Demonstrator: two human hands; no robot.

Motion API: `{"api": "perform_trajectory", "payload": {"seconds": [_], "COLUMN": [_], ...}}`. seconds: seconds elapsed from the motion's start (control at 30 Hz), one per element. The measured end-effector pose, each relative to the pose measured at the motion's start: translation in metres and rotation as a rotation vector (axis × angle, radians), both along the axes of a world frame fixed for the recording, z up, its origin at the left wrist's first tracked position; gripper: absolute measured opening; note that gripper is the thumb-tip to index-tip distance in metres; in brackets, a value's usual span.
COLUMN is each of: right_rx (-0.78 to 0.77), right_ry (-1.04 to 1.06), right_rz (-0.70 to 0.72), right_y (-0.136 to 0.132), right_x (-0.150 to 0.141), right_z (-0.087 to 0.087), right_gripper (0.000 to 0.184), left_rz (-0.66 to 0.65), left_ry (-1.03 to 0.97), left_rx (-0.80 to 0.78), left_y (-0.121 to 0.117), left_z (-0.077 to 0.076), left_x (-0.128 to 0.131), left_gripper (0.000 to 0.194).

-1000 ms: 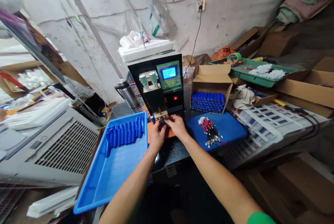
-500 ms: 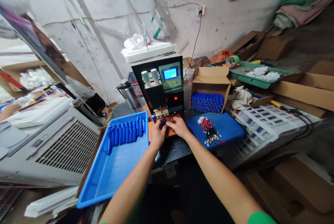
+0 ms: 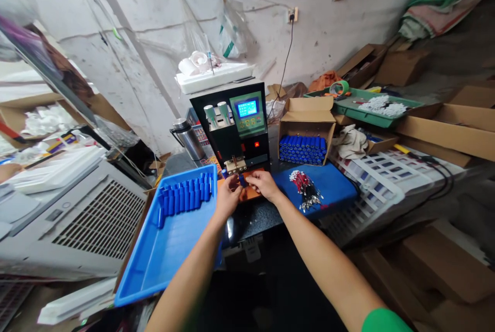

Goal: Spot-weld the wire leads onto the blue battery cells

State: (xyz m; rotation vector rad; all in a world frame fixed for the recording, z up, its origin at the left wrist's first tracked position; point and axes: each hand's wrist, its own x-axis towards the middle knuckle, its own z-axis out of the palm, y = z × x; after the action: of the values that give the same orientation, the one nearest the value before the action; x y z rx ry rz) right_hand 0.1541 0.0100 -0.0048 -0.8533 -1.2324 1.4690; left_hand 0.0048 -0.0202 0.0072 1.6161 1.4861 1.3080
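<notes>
Holding the blue cylinder (image 3: pixel 242 181): it sits between our two hands, just in front of the metal head (image 3: pixel 234 166) of the black machine (image 3: pixel 227 139); the fingers of our left hand (image 3: pixel 228 196) seem closed on its side, probably to steady it there.
Right fingertips: our right hand (image 3: pixel 265 186) comes in from 3 o'clock, thumb and forefinger drawn together at the cylinder; we cannot tell whether they pinch it or something small against it.
Orange board (image 3: pixel 253 193): it lies under our fingers, presumably as a work surface.
Second cylinder (image 3: pixel 225 172): it stands at 10 o'clock, just beyond our left fingers.
Lit screen (image 3: pixel 247 109): at 12 o'clock, facing us, likely so we can read it.
Blue tray (image 3: pixel 162 270): at 8 o'clock, with a block of cylinders (image 3: pixel 184 198) packed side by side, perhaps for easy counting; our left forearm crosses its right edge in view.
Open carton (image 3: pixel 306 116): at 2 o'clock, its mouth towards us, more cylinders layered inside, apparently within right-hand reach.
Wire bundle (image 3: pixel 304 190): at 3 o'clock on a blue mat (image 3: pixel 338 183), leads gathered together.
In the way: a steel flask (image 3: pixel 188 138) at 10 o'clock and the machine itself limit room behind our hands.
</notes>
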Motion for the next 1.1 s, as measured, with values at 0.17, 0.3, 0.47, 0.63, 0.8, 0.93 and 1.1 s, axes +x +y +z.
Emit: {"api": "perform_trajectory", "payload": {"seconds": [0.17, 0.3, 0.47, 0.63, 0.8, 0.93, 1.1], "right_rx": [-0.063, -0.087, -0.097, 0.0, 0.144, 0.187, 0.037], "right_ry": [0.076, 0.16, 0.208, 0.088, -0.077, -0.094, 0.01], "right_rz": [0.017, -0.002, -0.028, 0.018, 0.061, 0.064, 0.058], "right_y": [0.001, 0.003, 0.004, 0.002, -0.002, -0.004, -0.004], "right_x": [0.003, 0.002, 0.002, 0.003, 0.003, 0.003, 0.006], "right_z": [0.002, 0.0, 0.0, 0.0, -0.002, -0.001, 0.0], "right_gripper": [0.031, 0.03, 0.029, 0.029, 0.023, 0.021, 0.024], "left_rz": [-0.089, -0.237, -0.303, -0.281, -0.277, -0.288, -0.057], "left_ry": [0.21, 0.144, 0.103, 0.056, 0.03, 0.078, 0.273], "left_rx": [-0.08, -0.267, -0.306, -0.285, -0.272, -0.251, -0.105], "left_y": [-0.006, -0.011, -0.013, -0.014, -0.012, -0.013, -0.012], "left_z": [0.019, 0.025, 0.028, 0.027, 0.021, 0.02, 0.018], "left_x": [-0.017, -0.018, -0.008, -0.006, -0.006, -0.007, -0.014], "left_gripper": [0.019, 0.036, 0.037, 0.035, 0.034, 0.033, 0.021]}}
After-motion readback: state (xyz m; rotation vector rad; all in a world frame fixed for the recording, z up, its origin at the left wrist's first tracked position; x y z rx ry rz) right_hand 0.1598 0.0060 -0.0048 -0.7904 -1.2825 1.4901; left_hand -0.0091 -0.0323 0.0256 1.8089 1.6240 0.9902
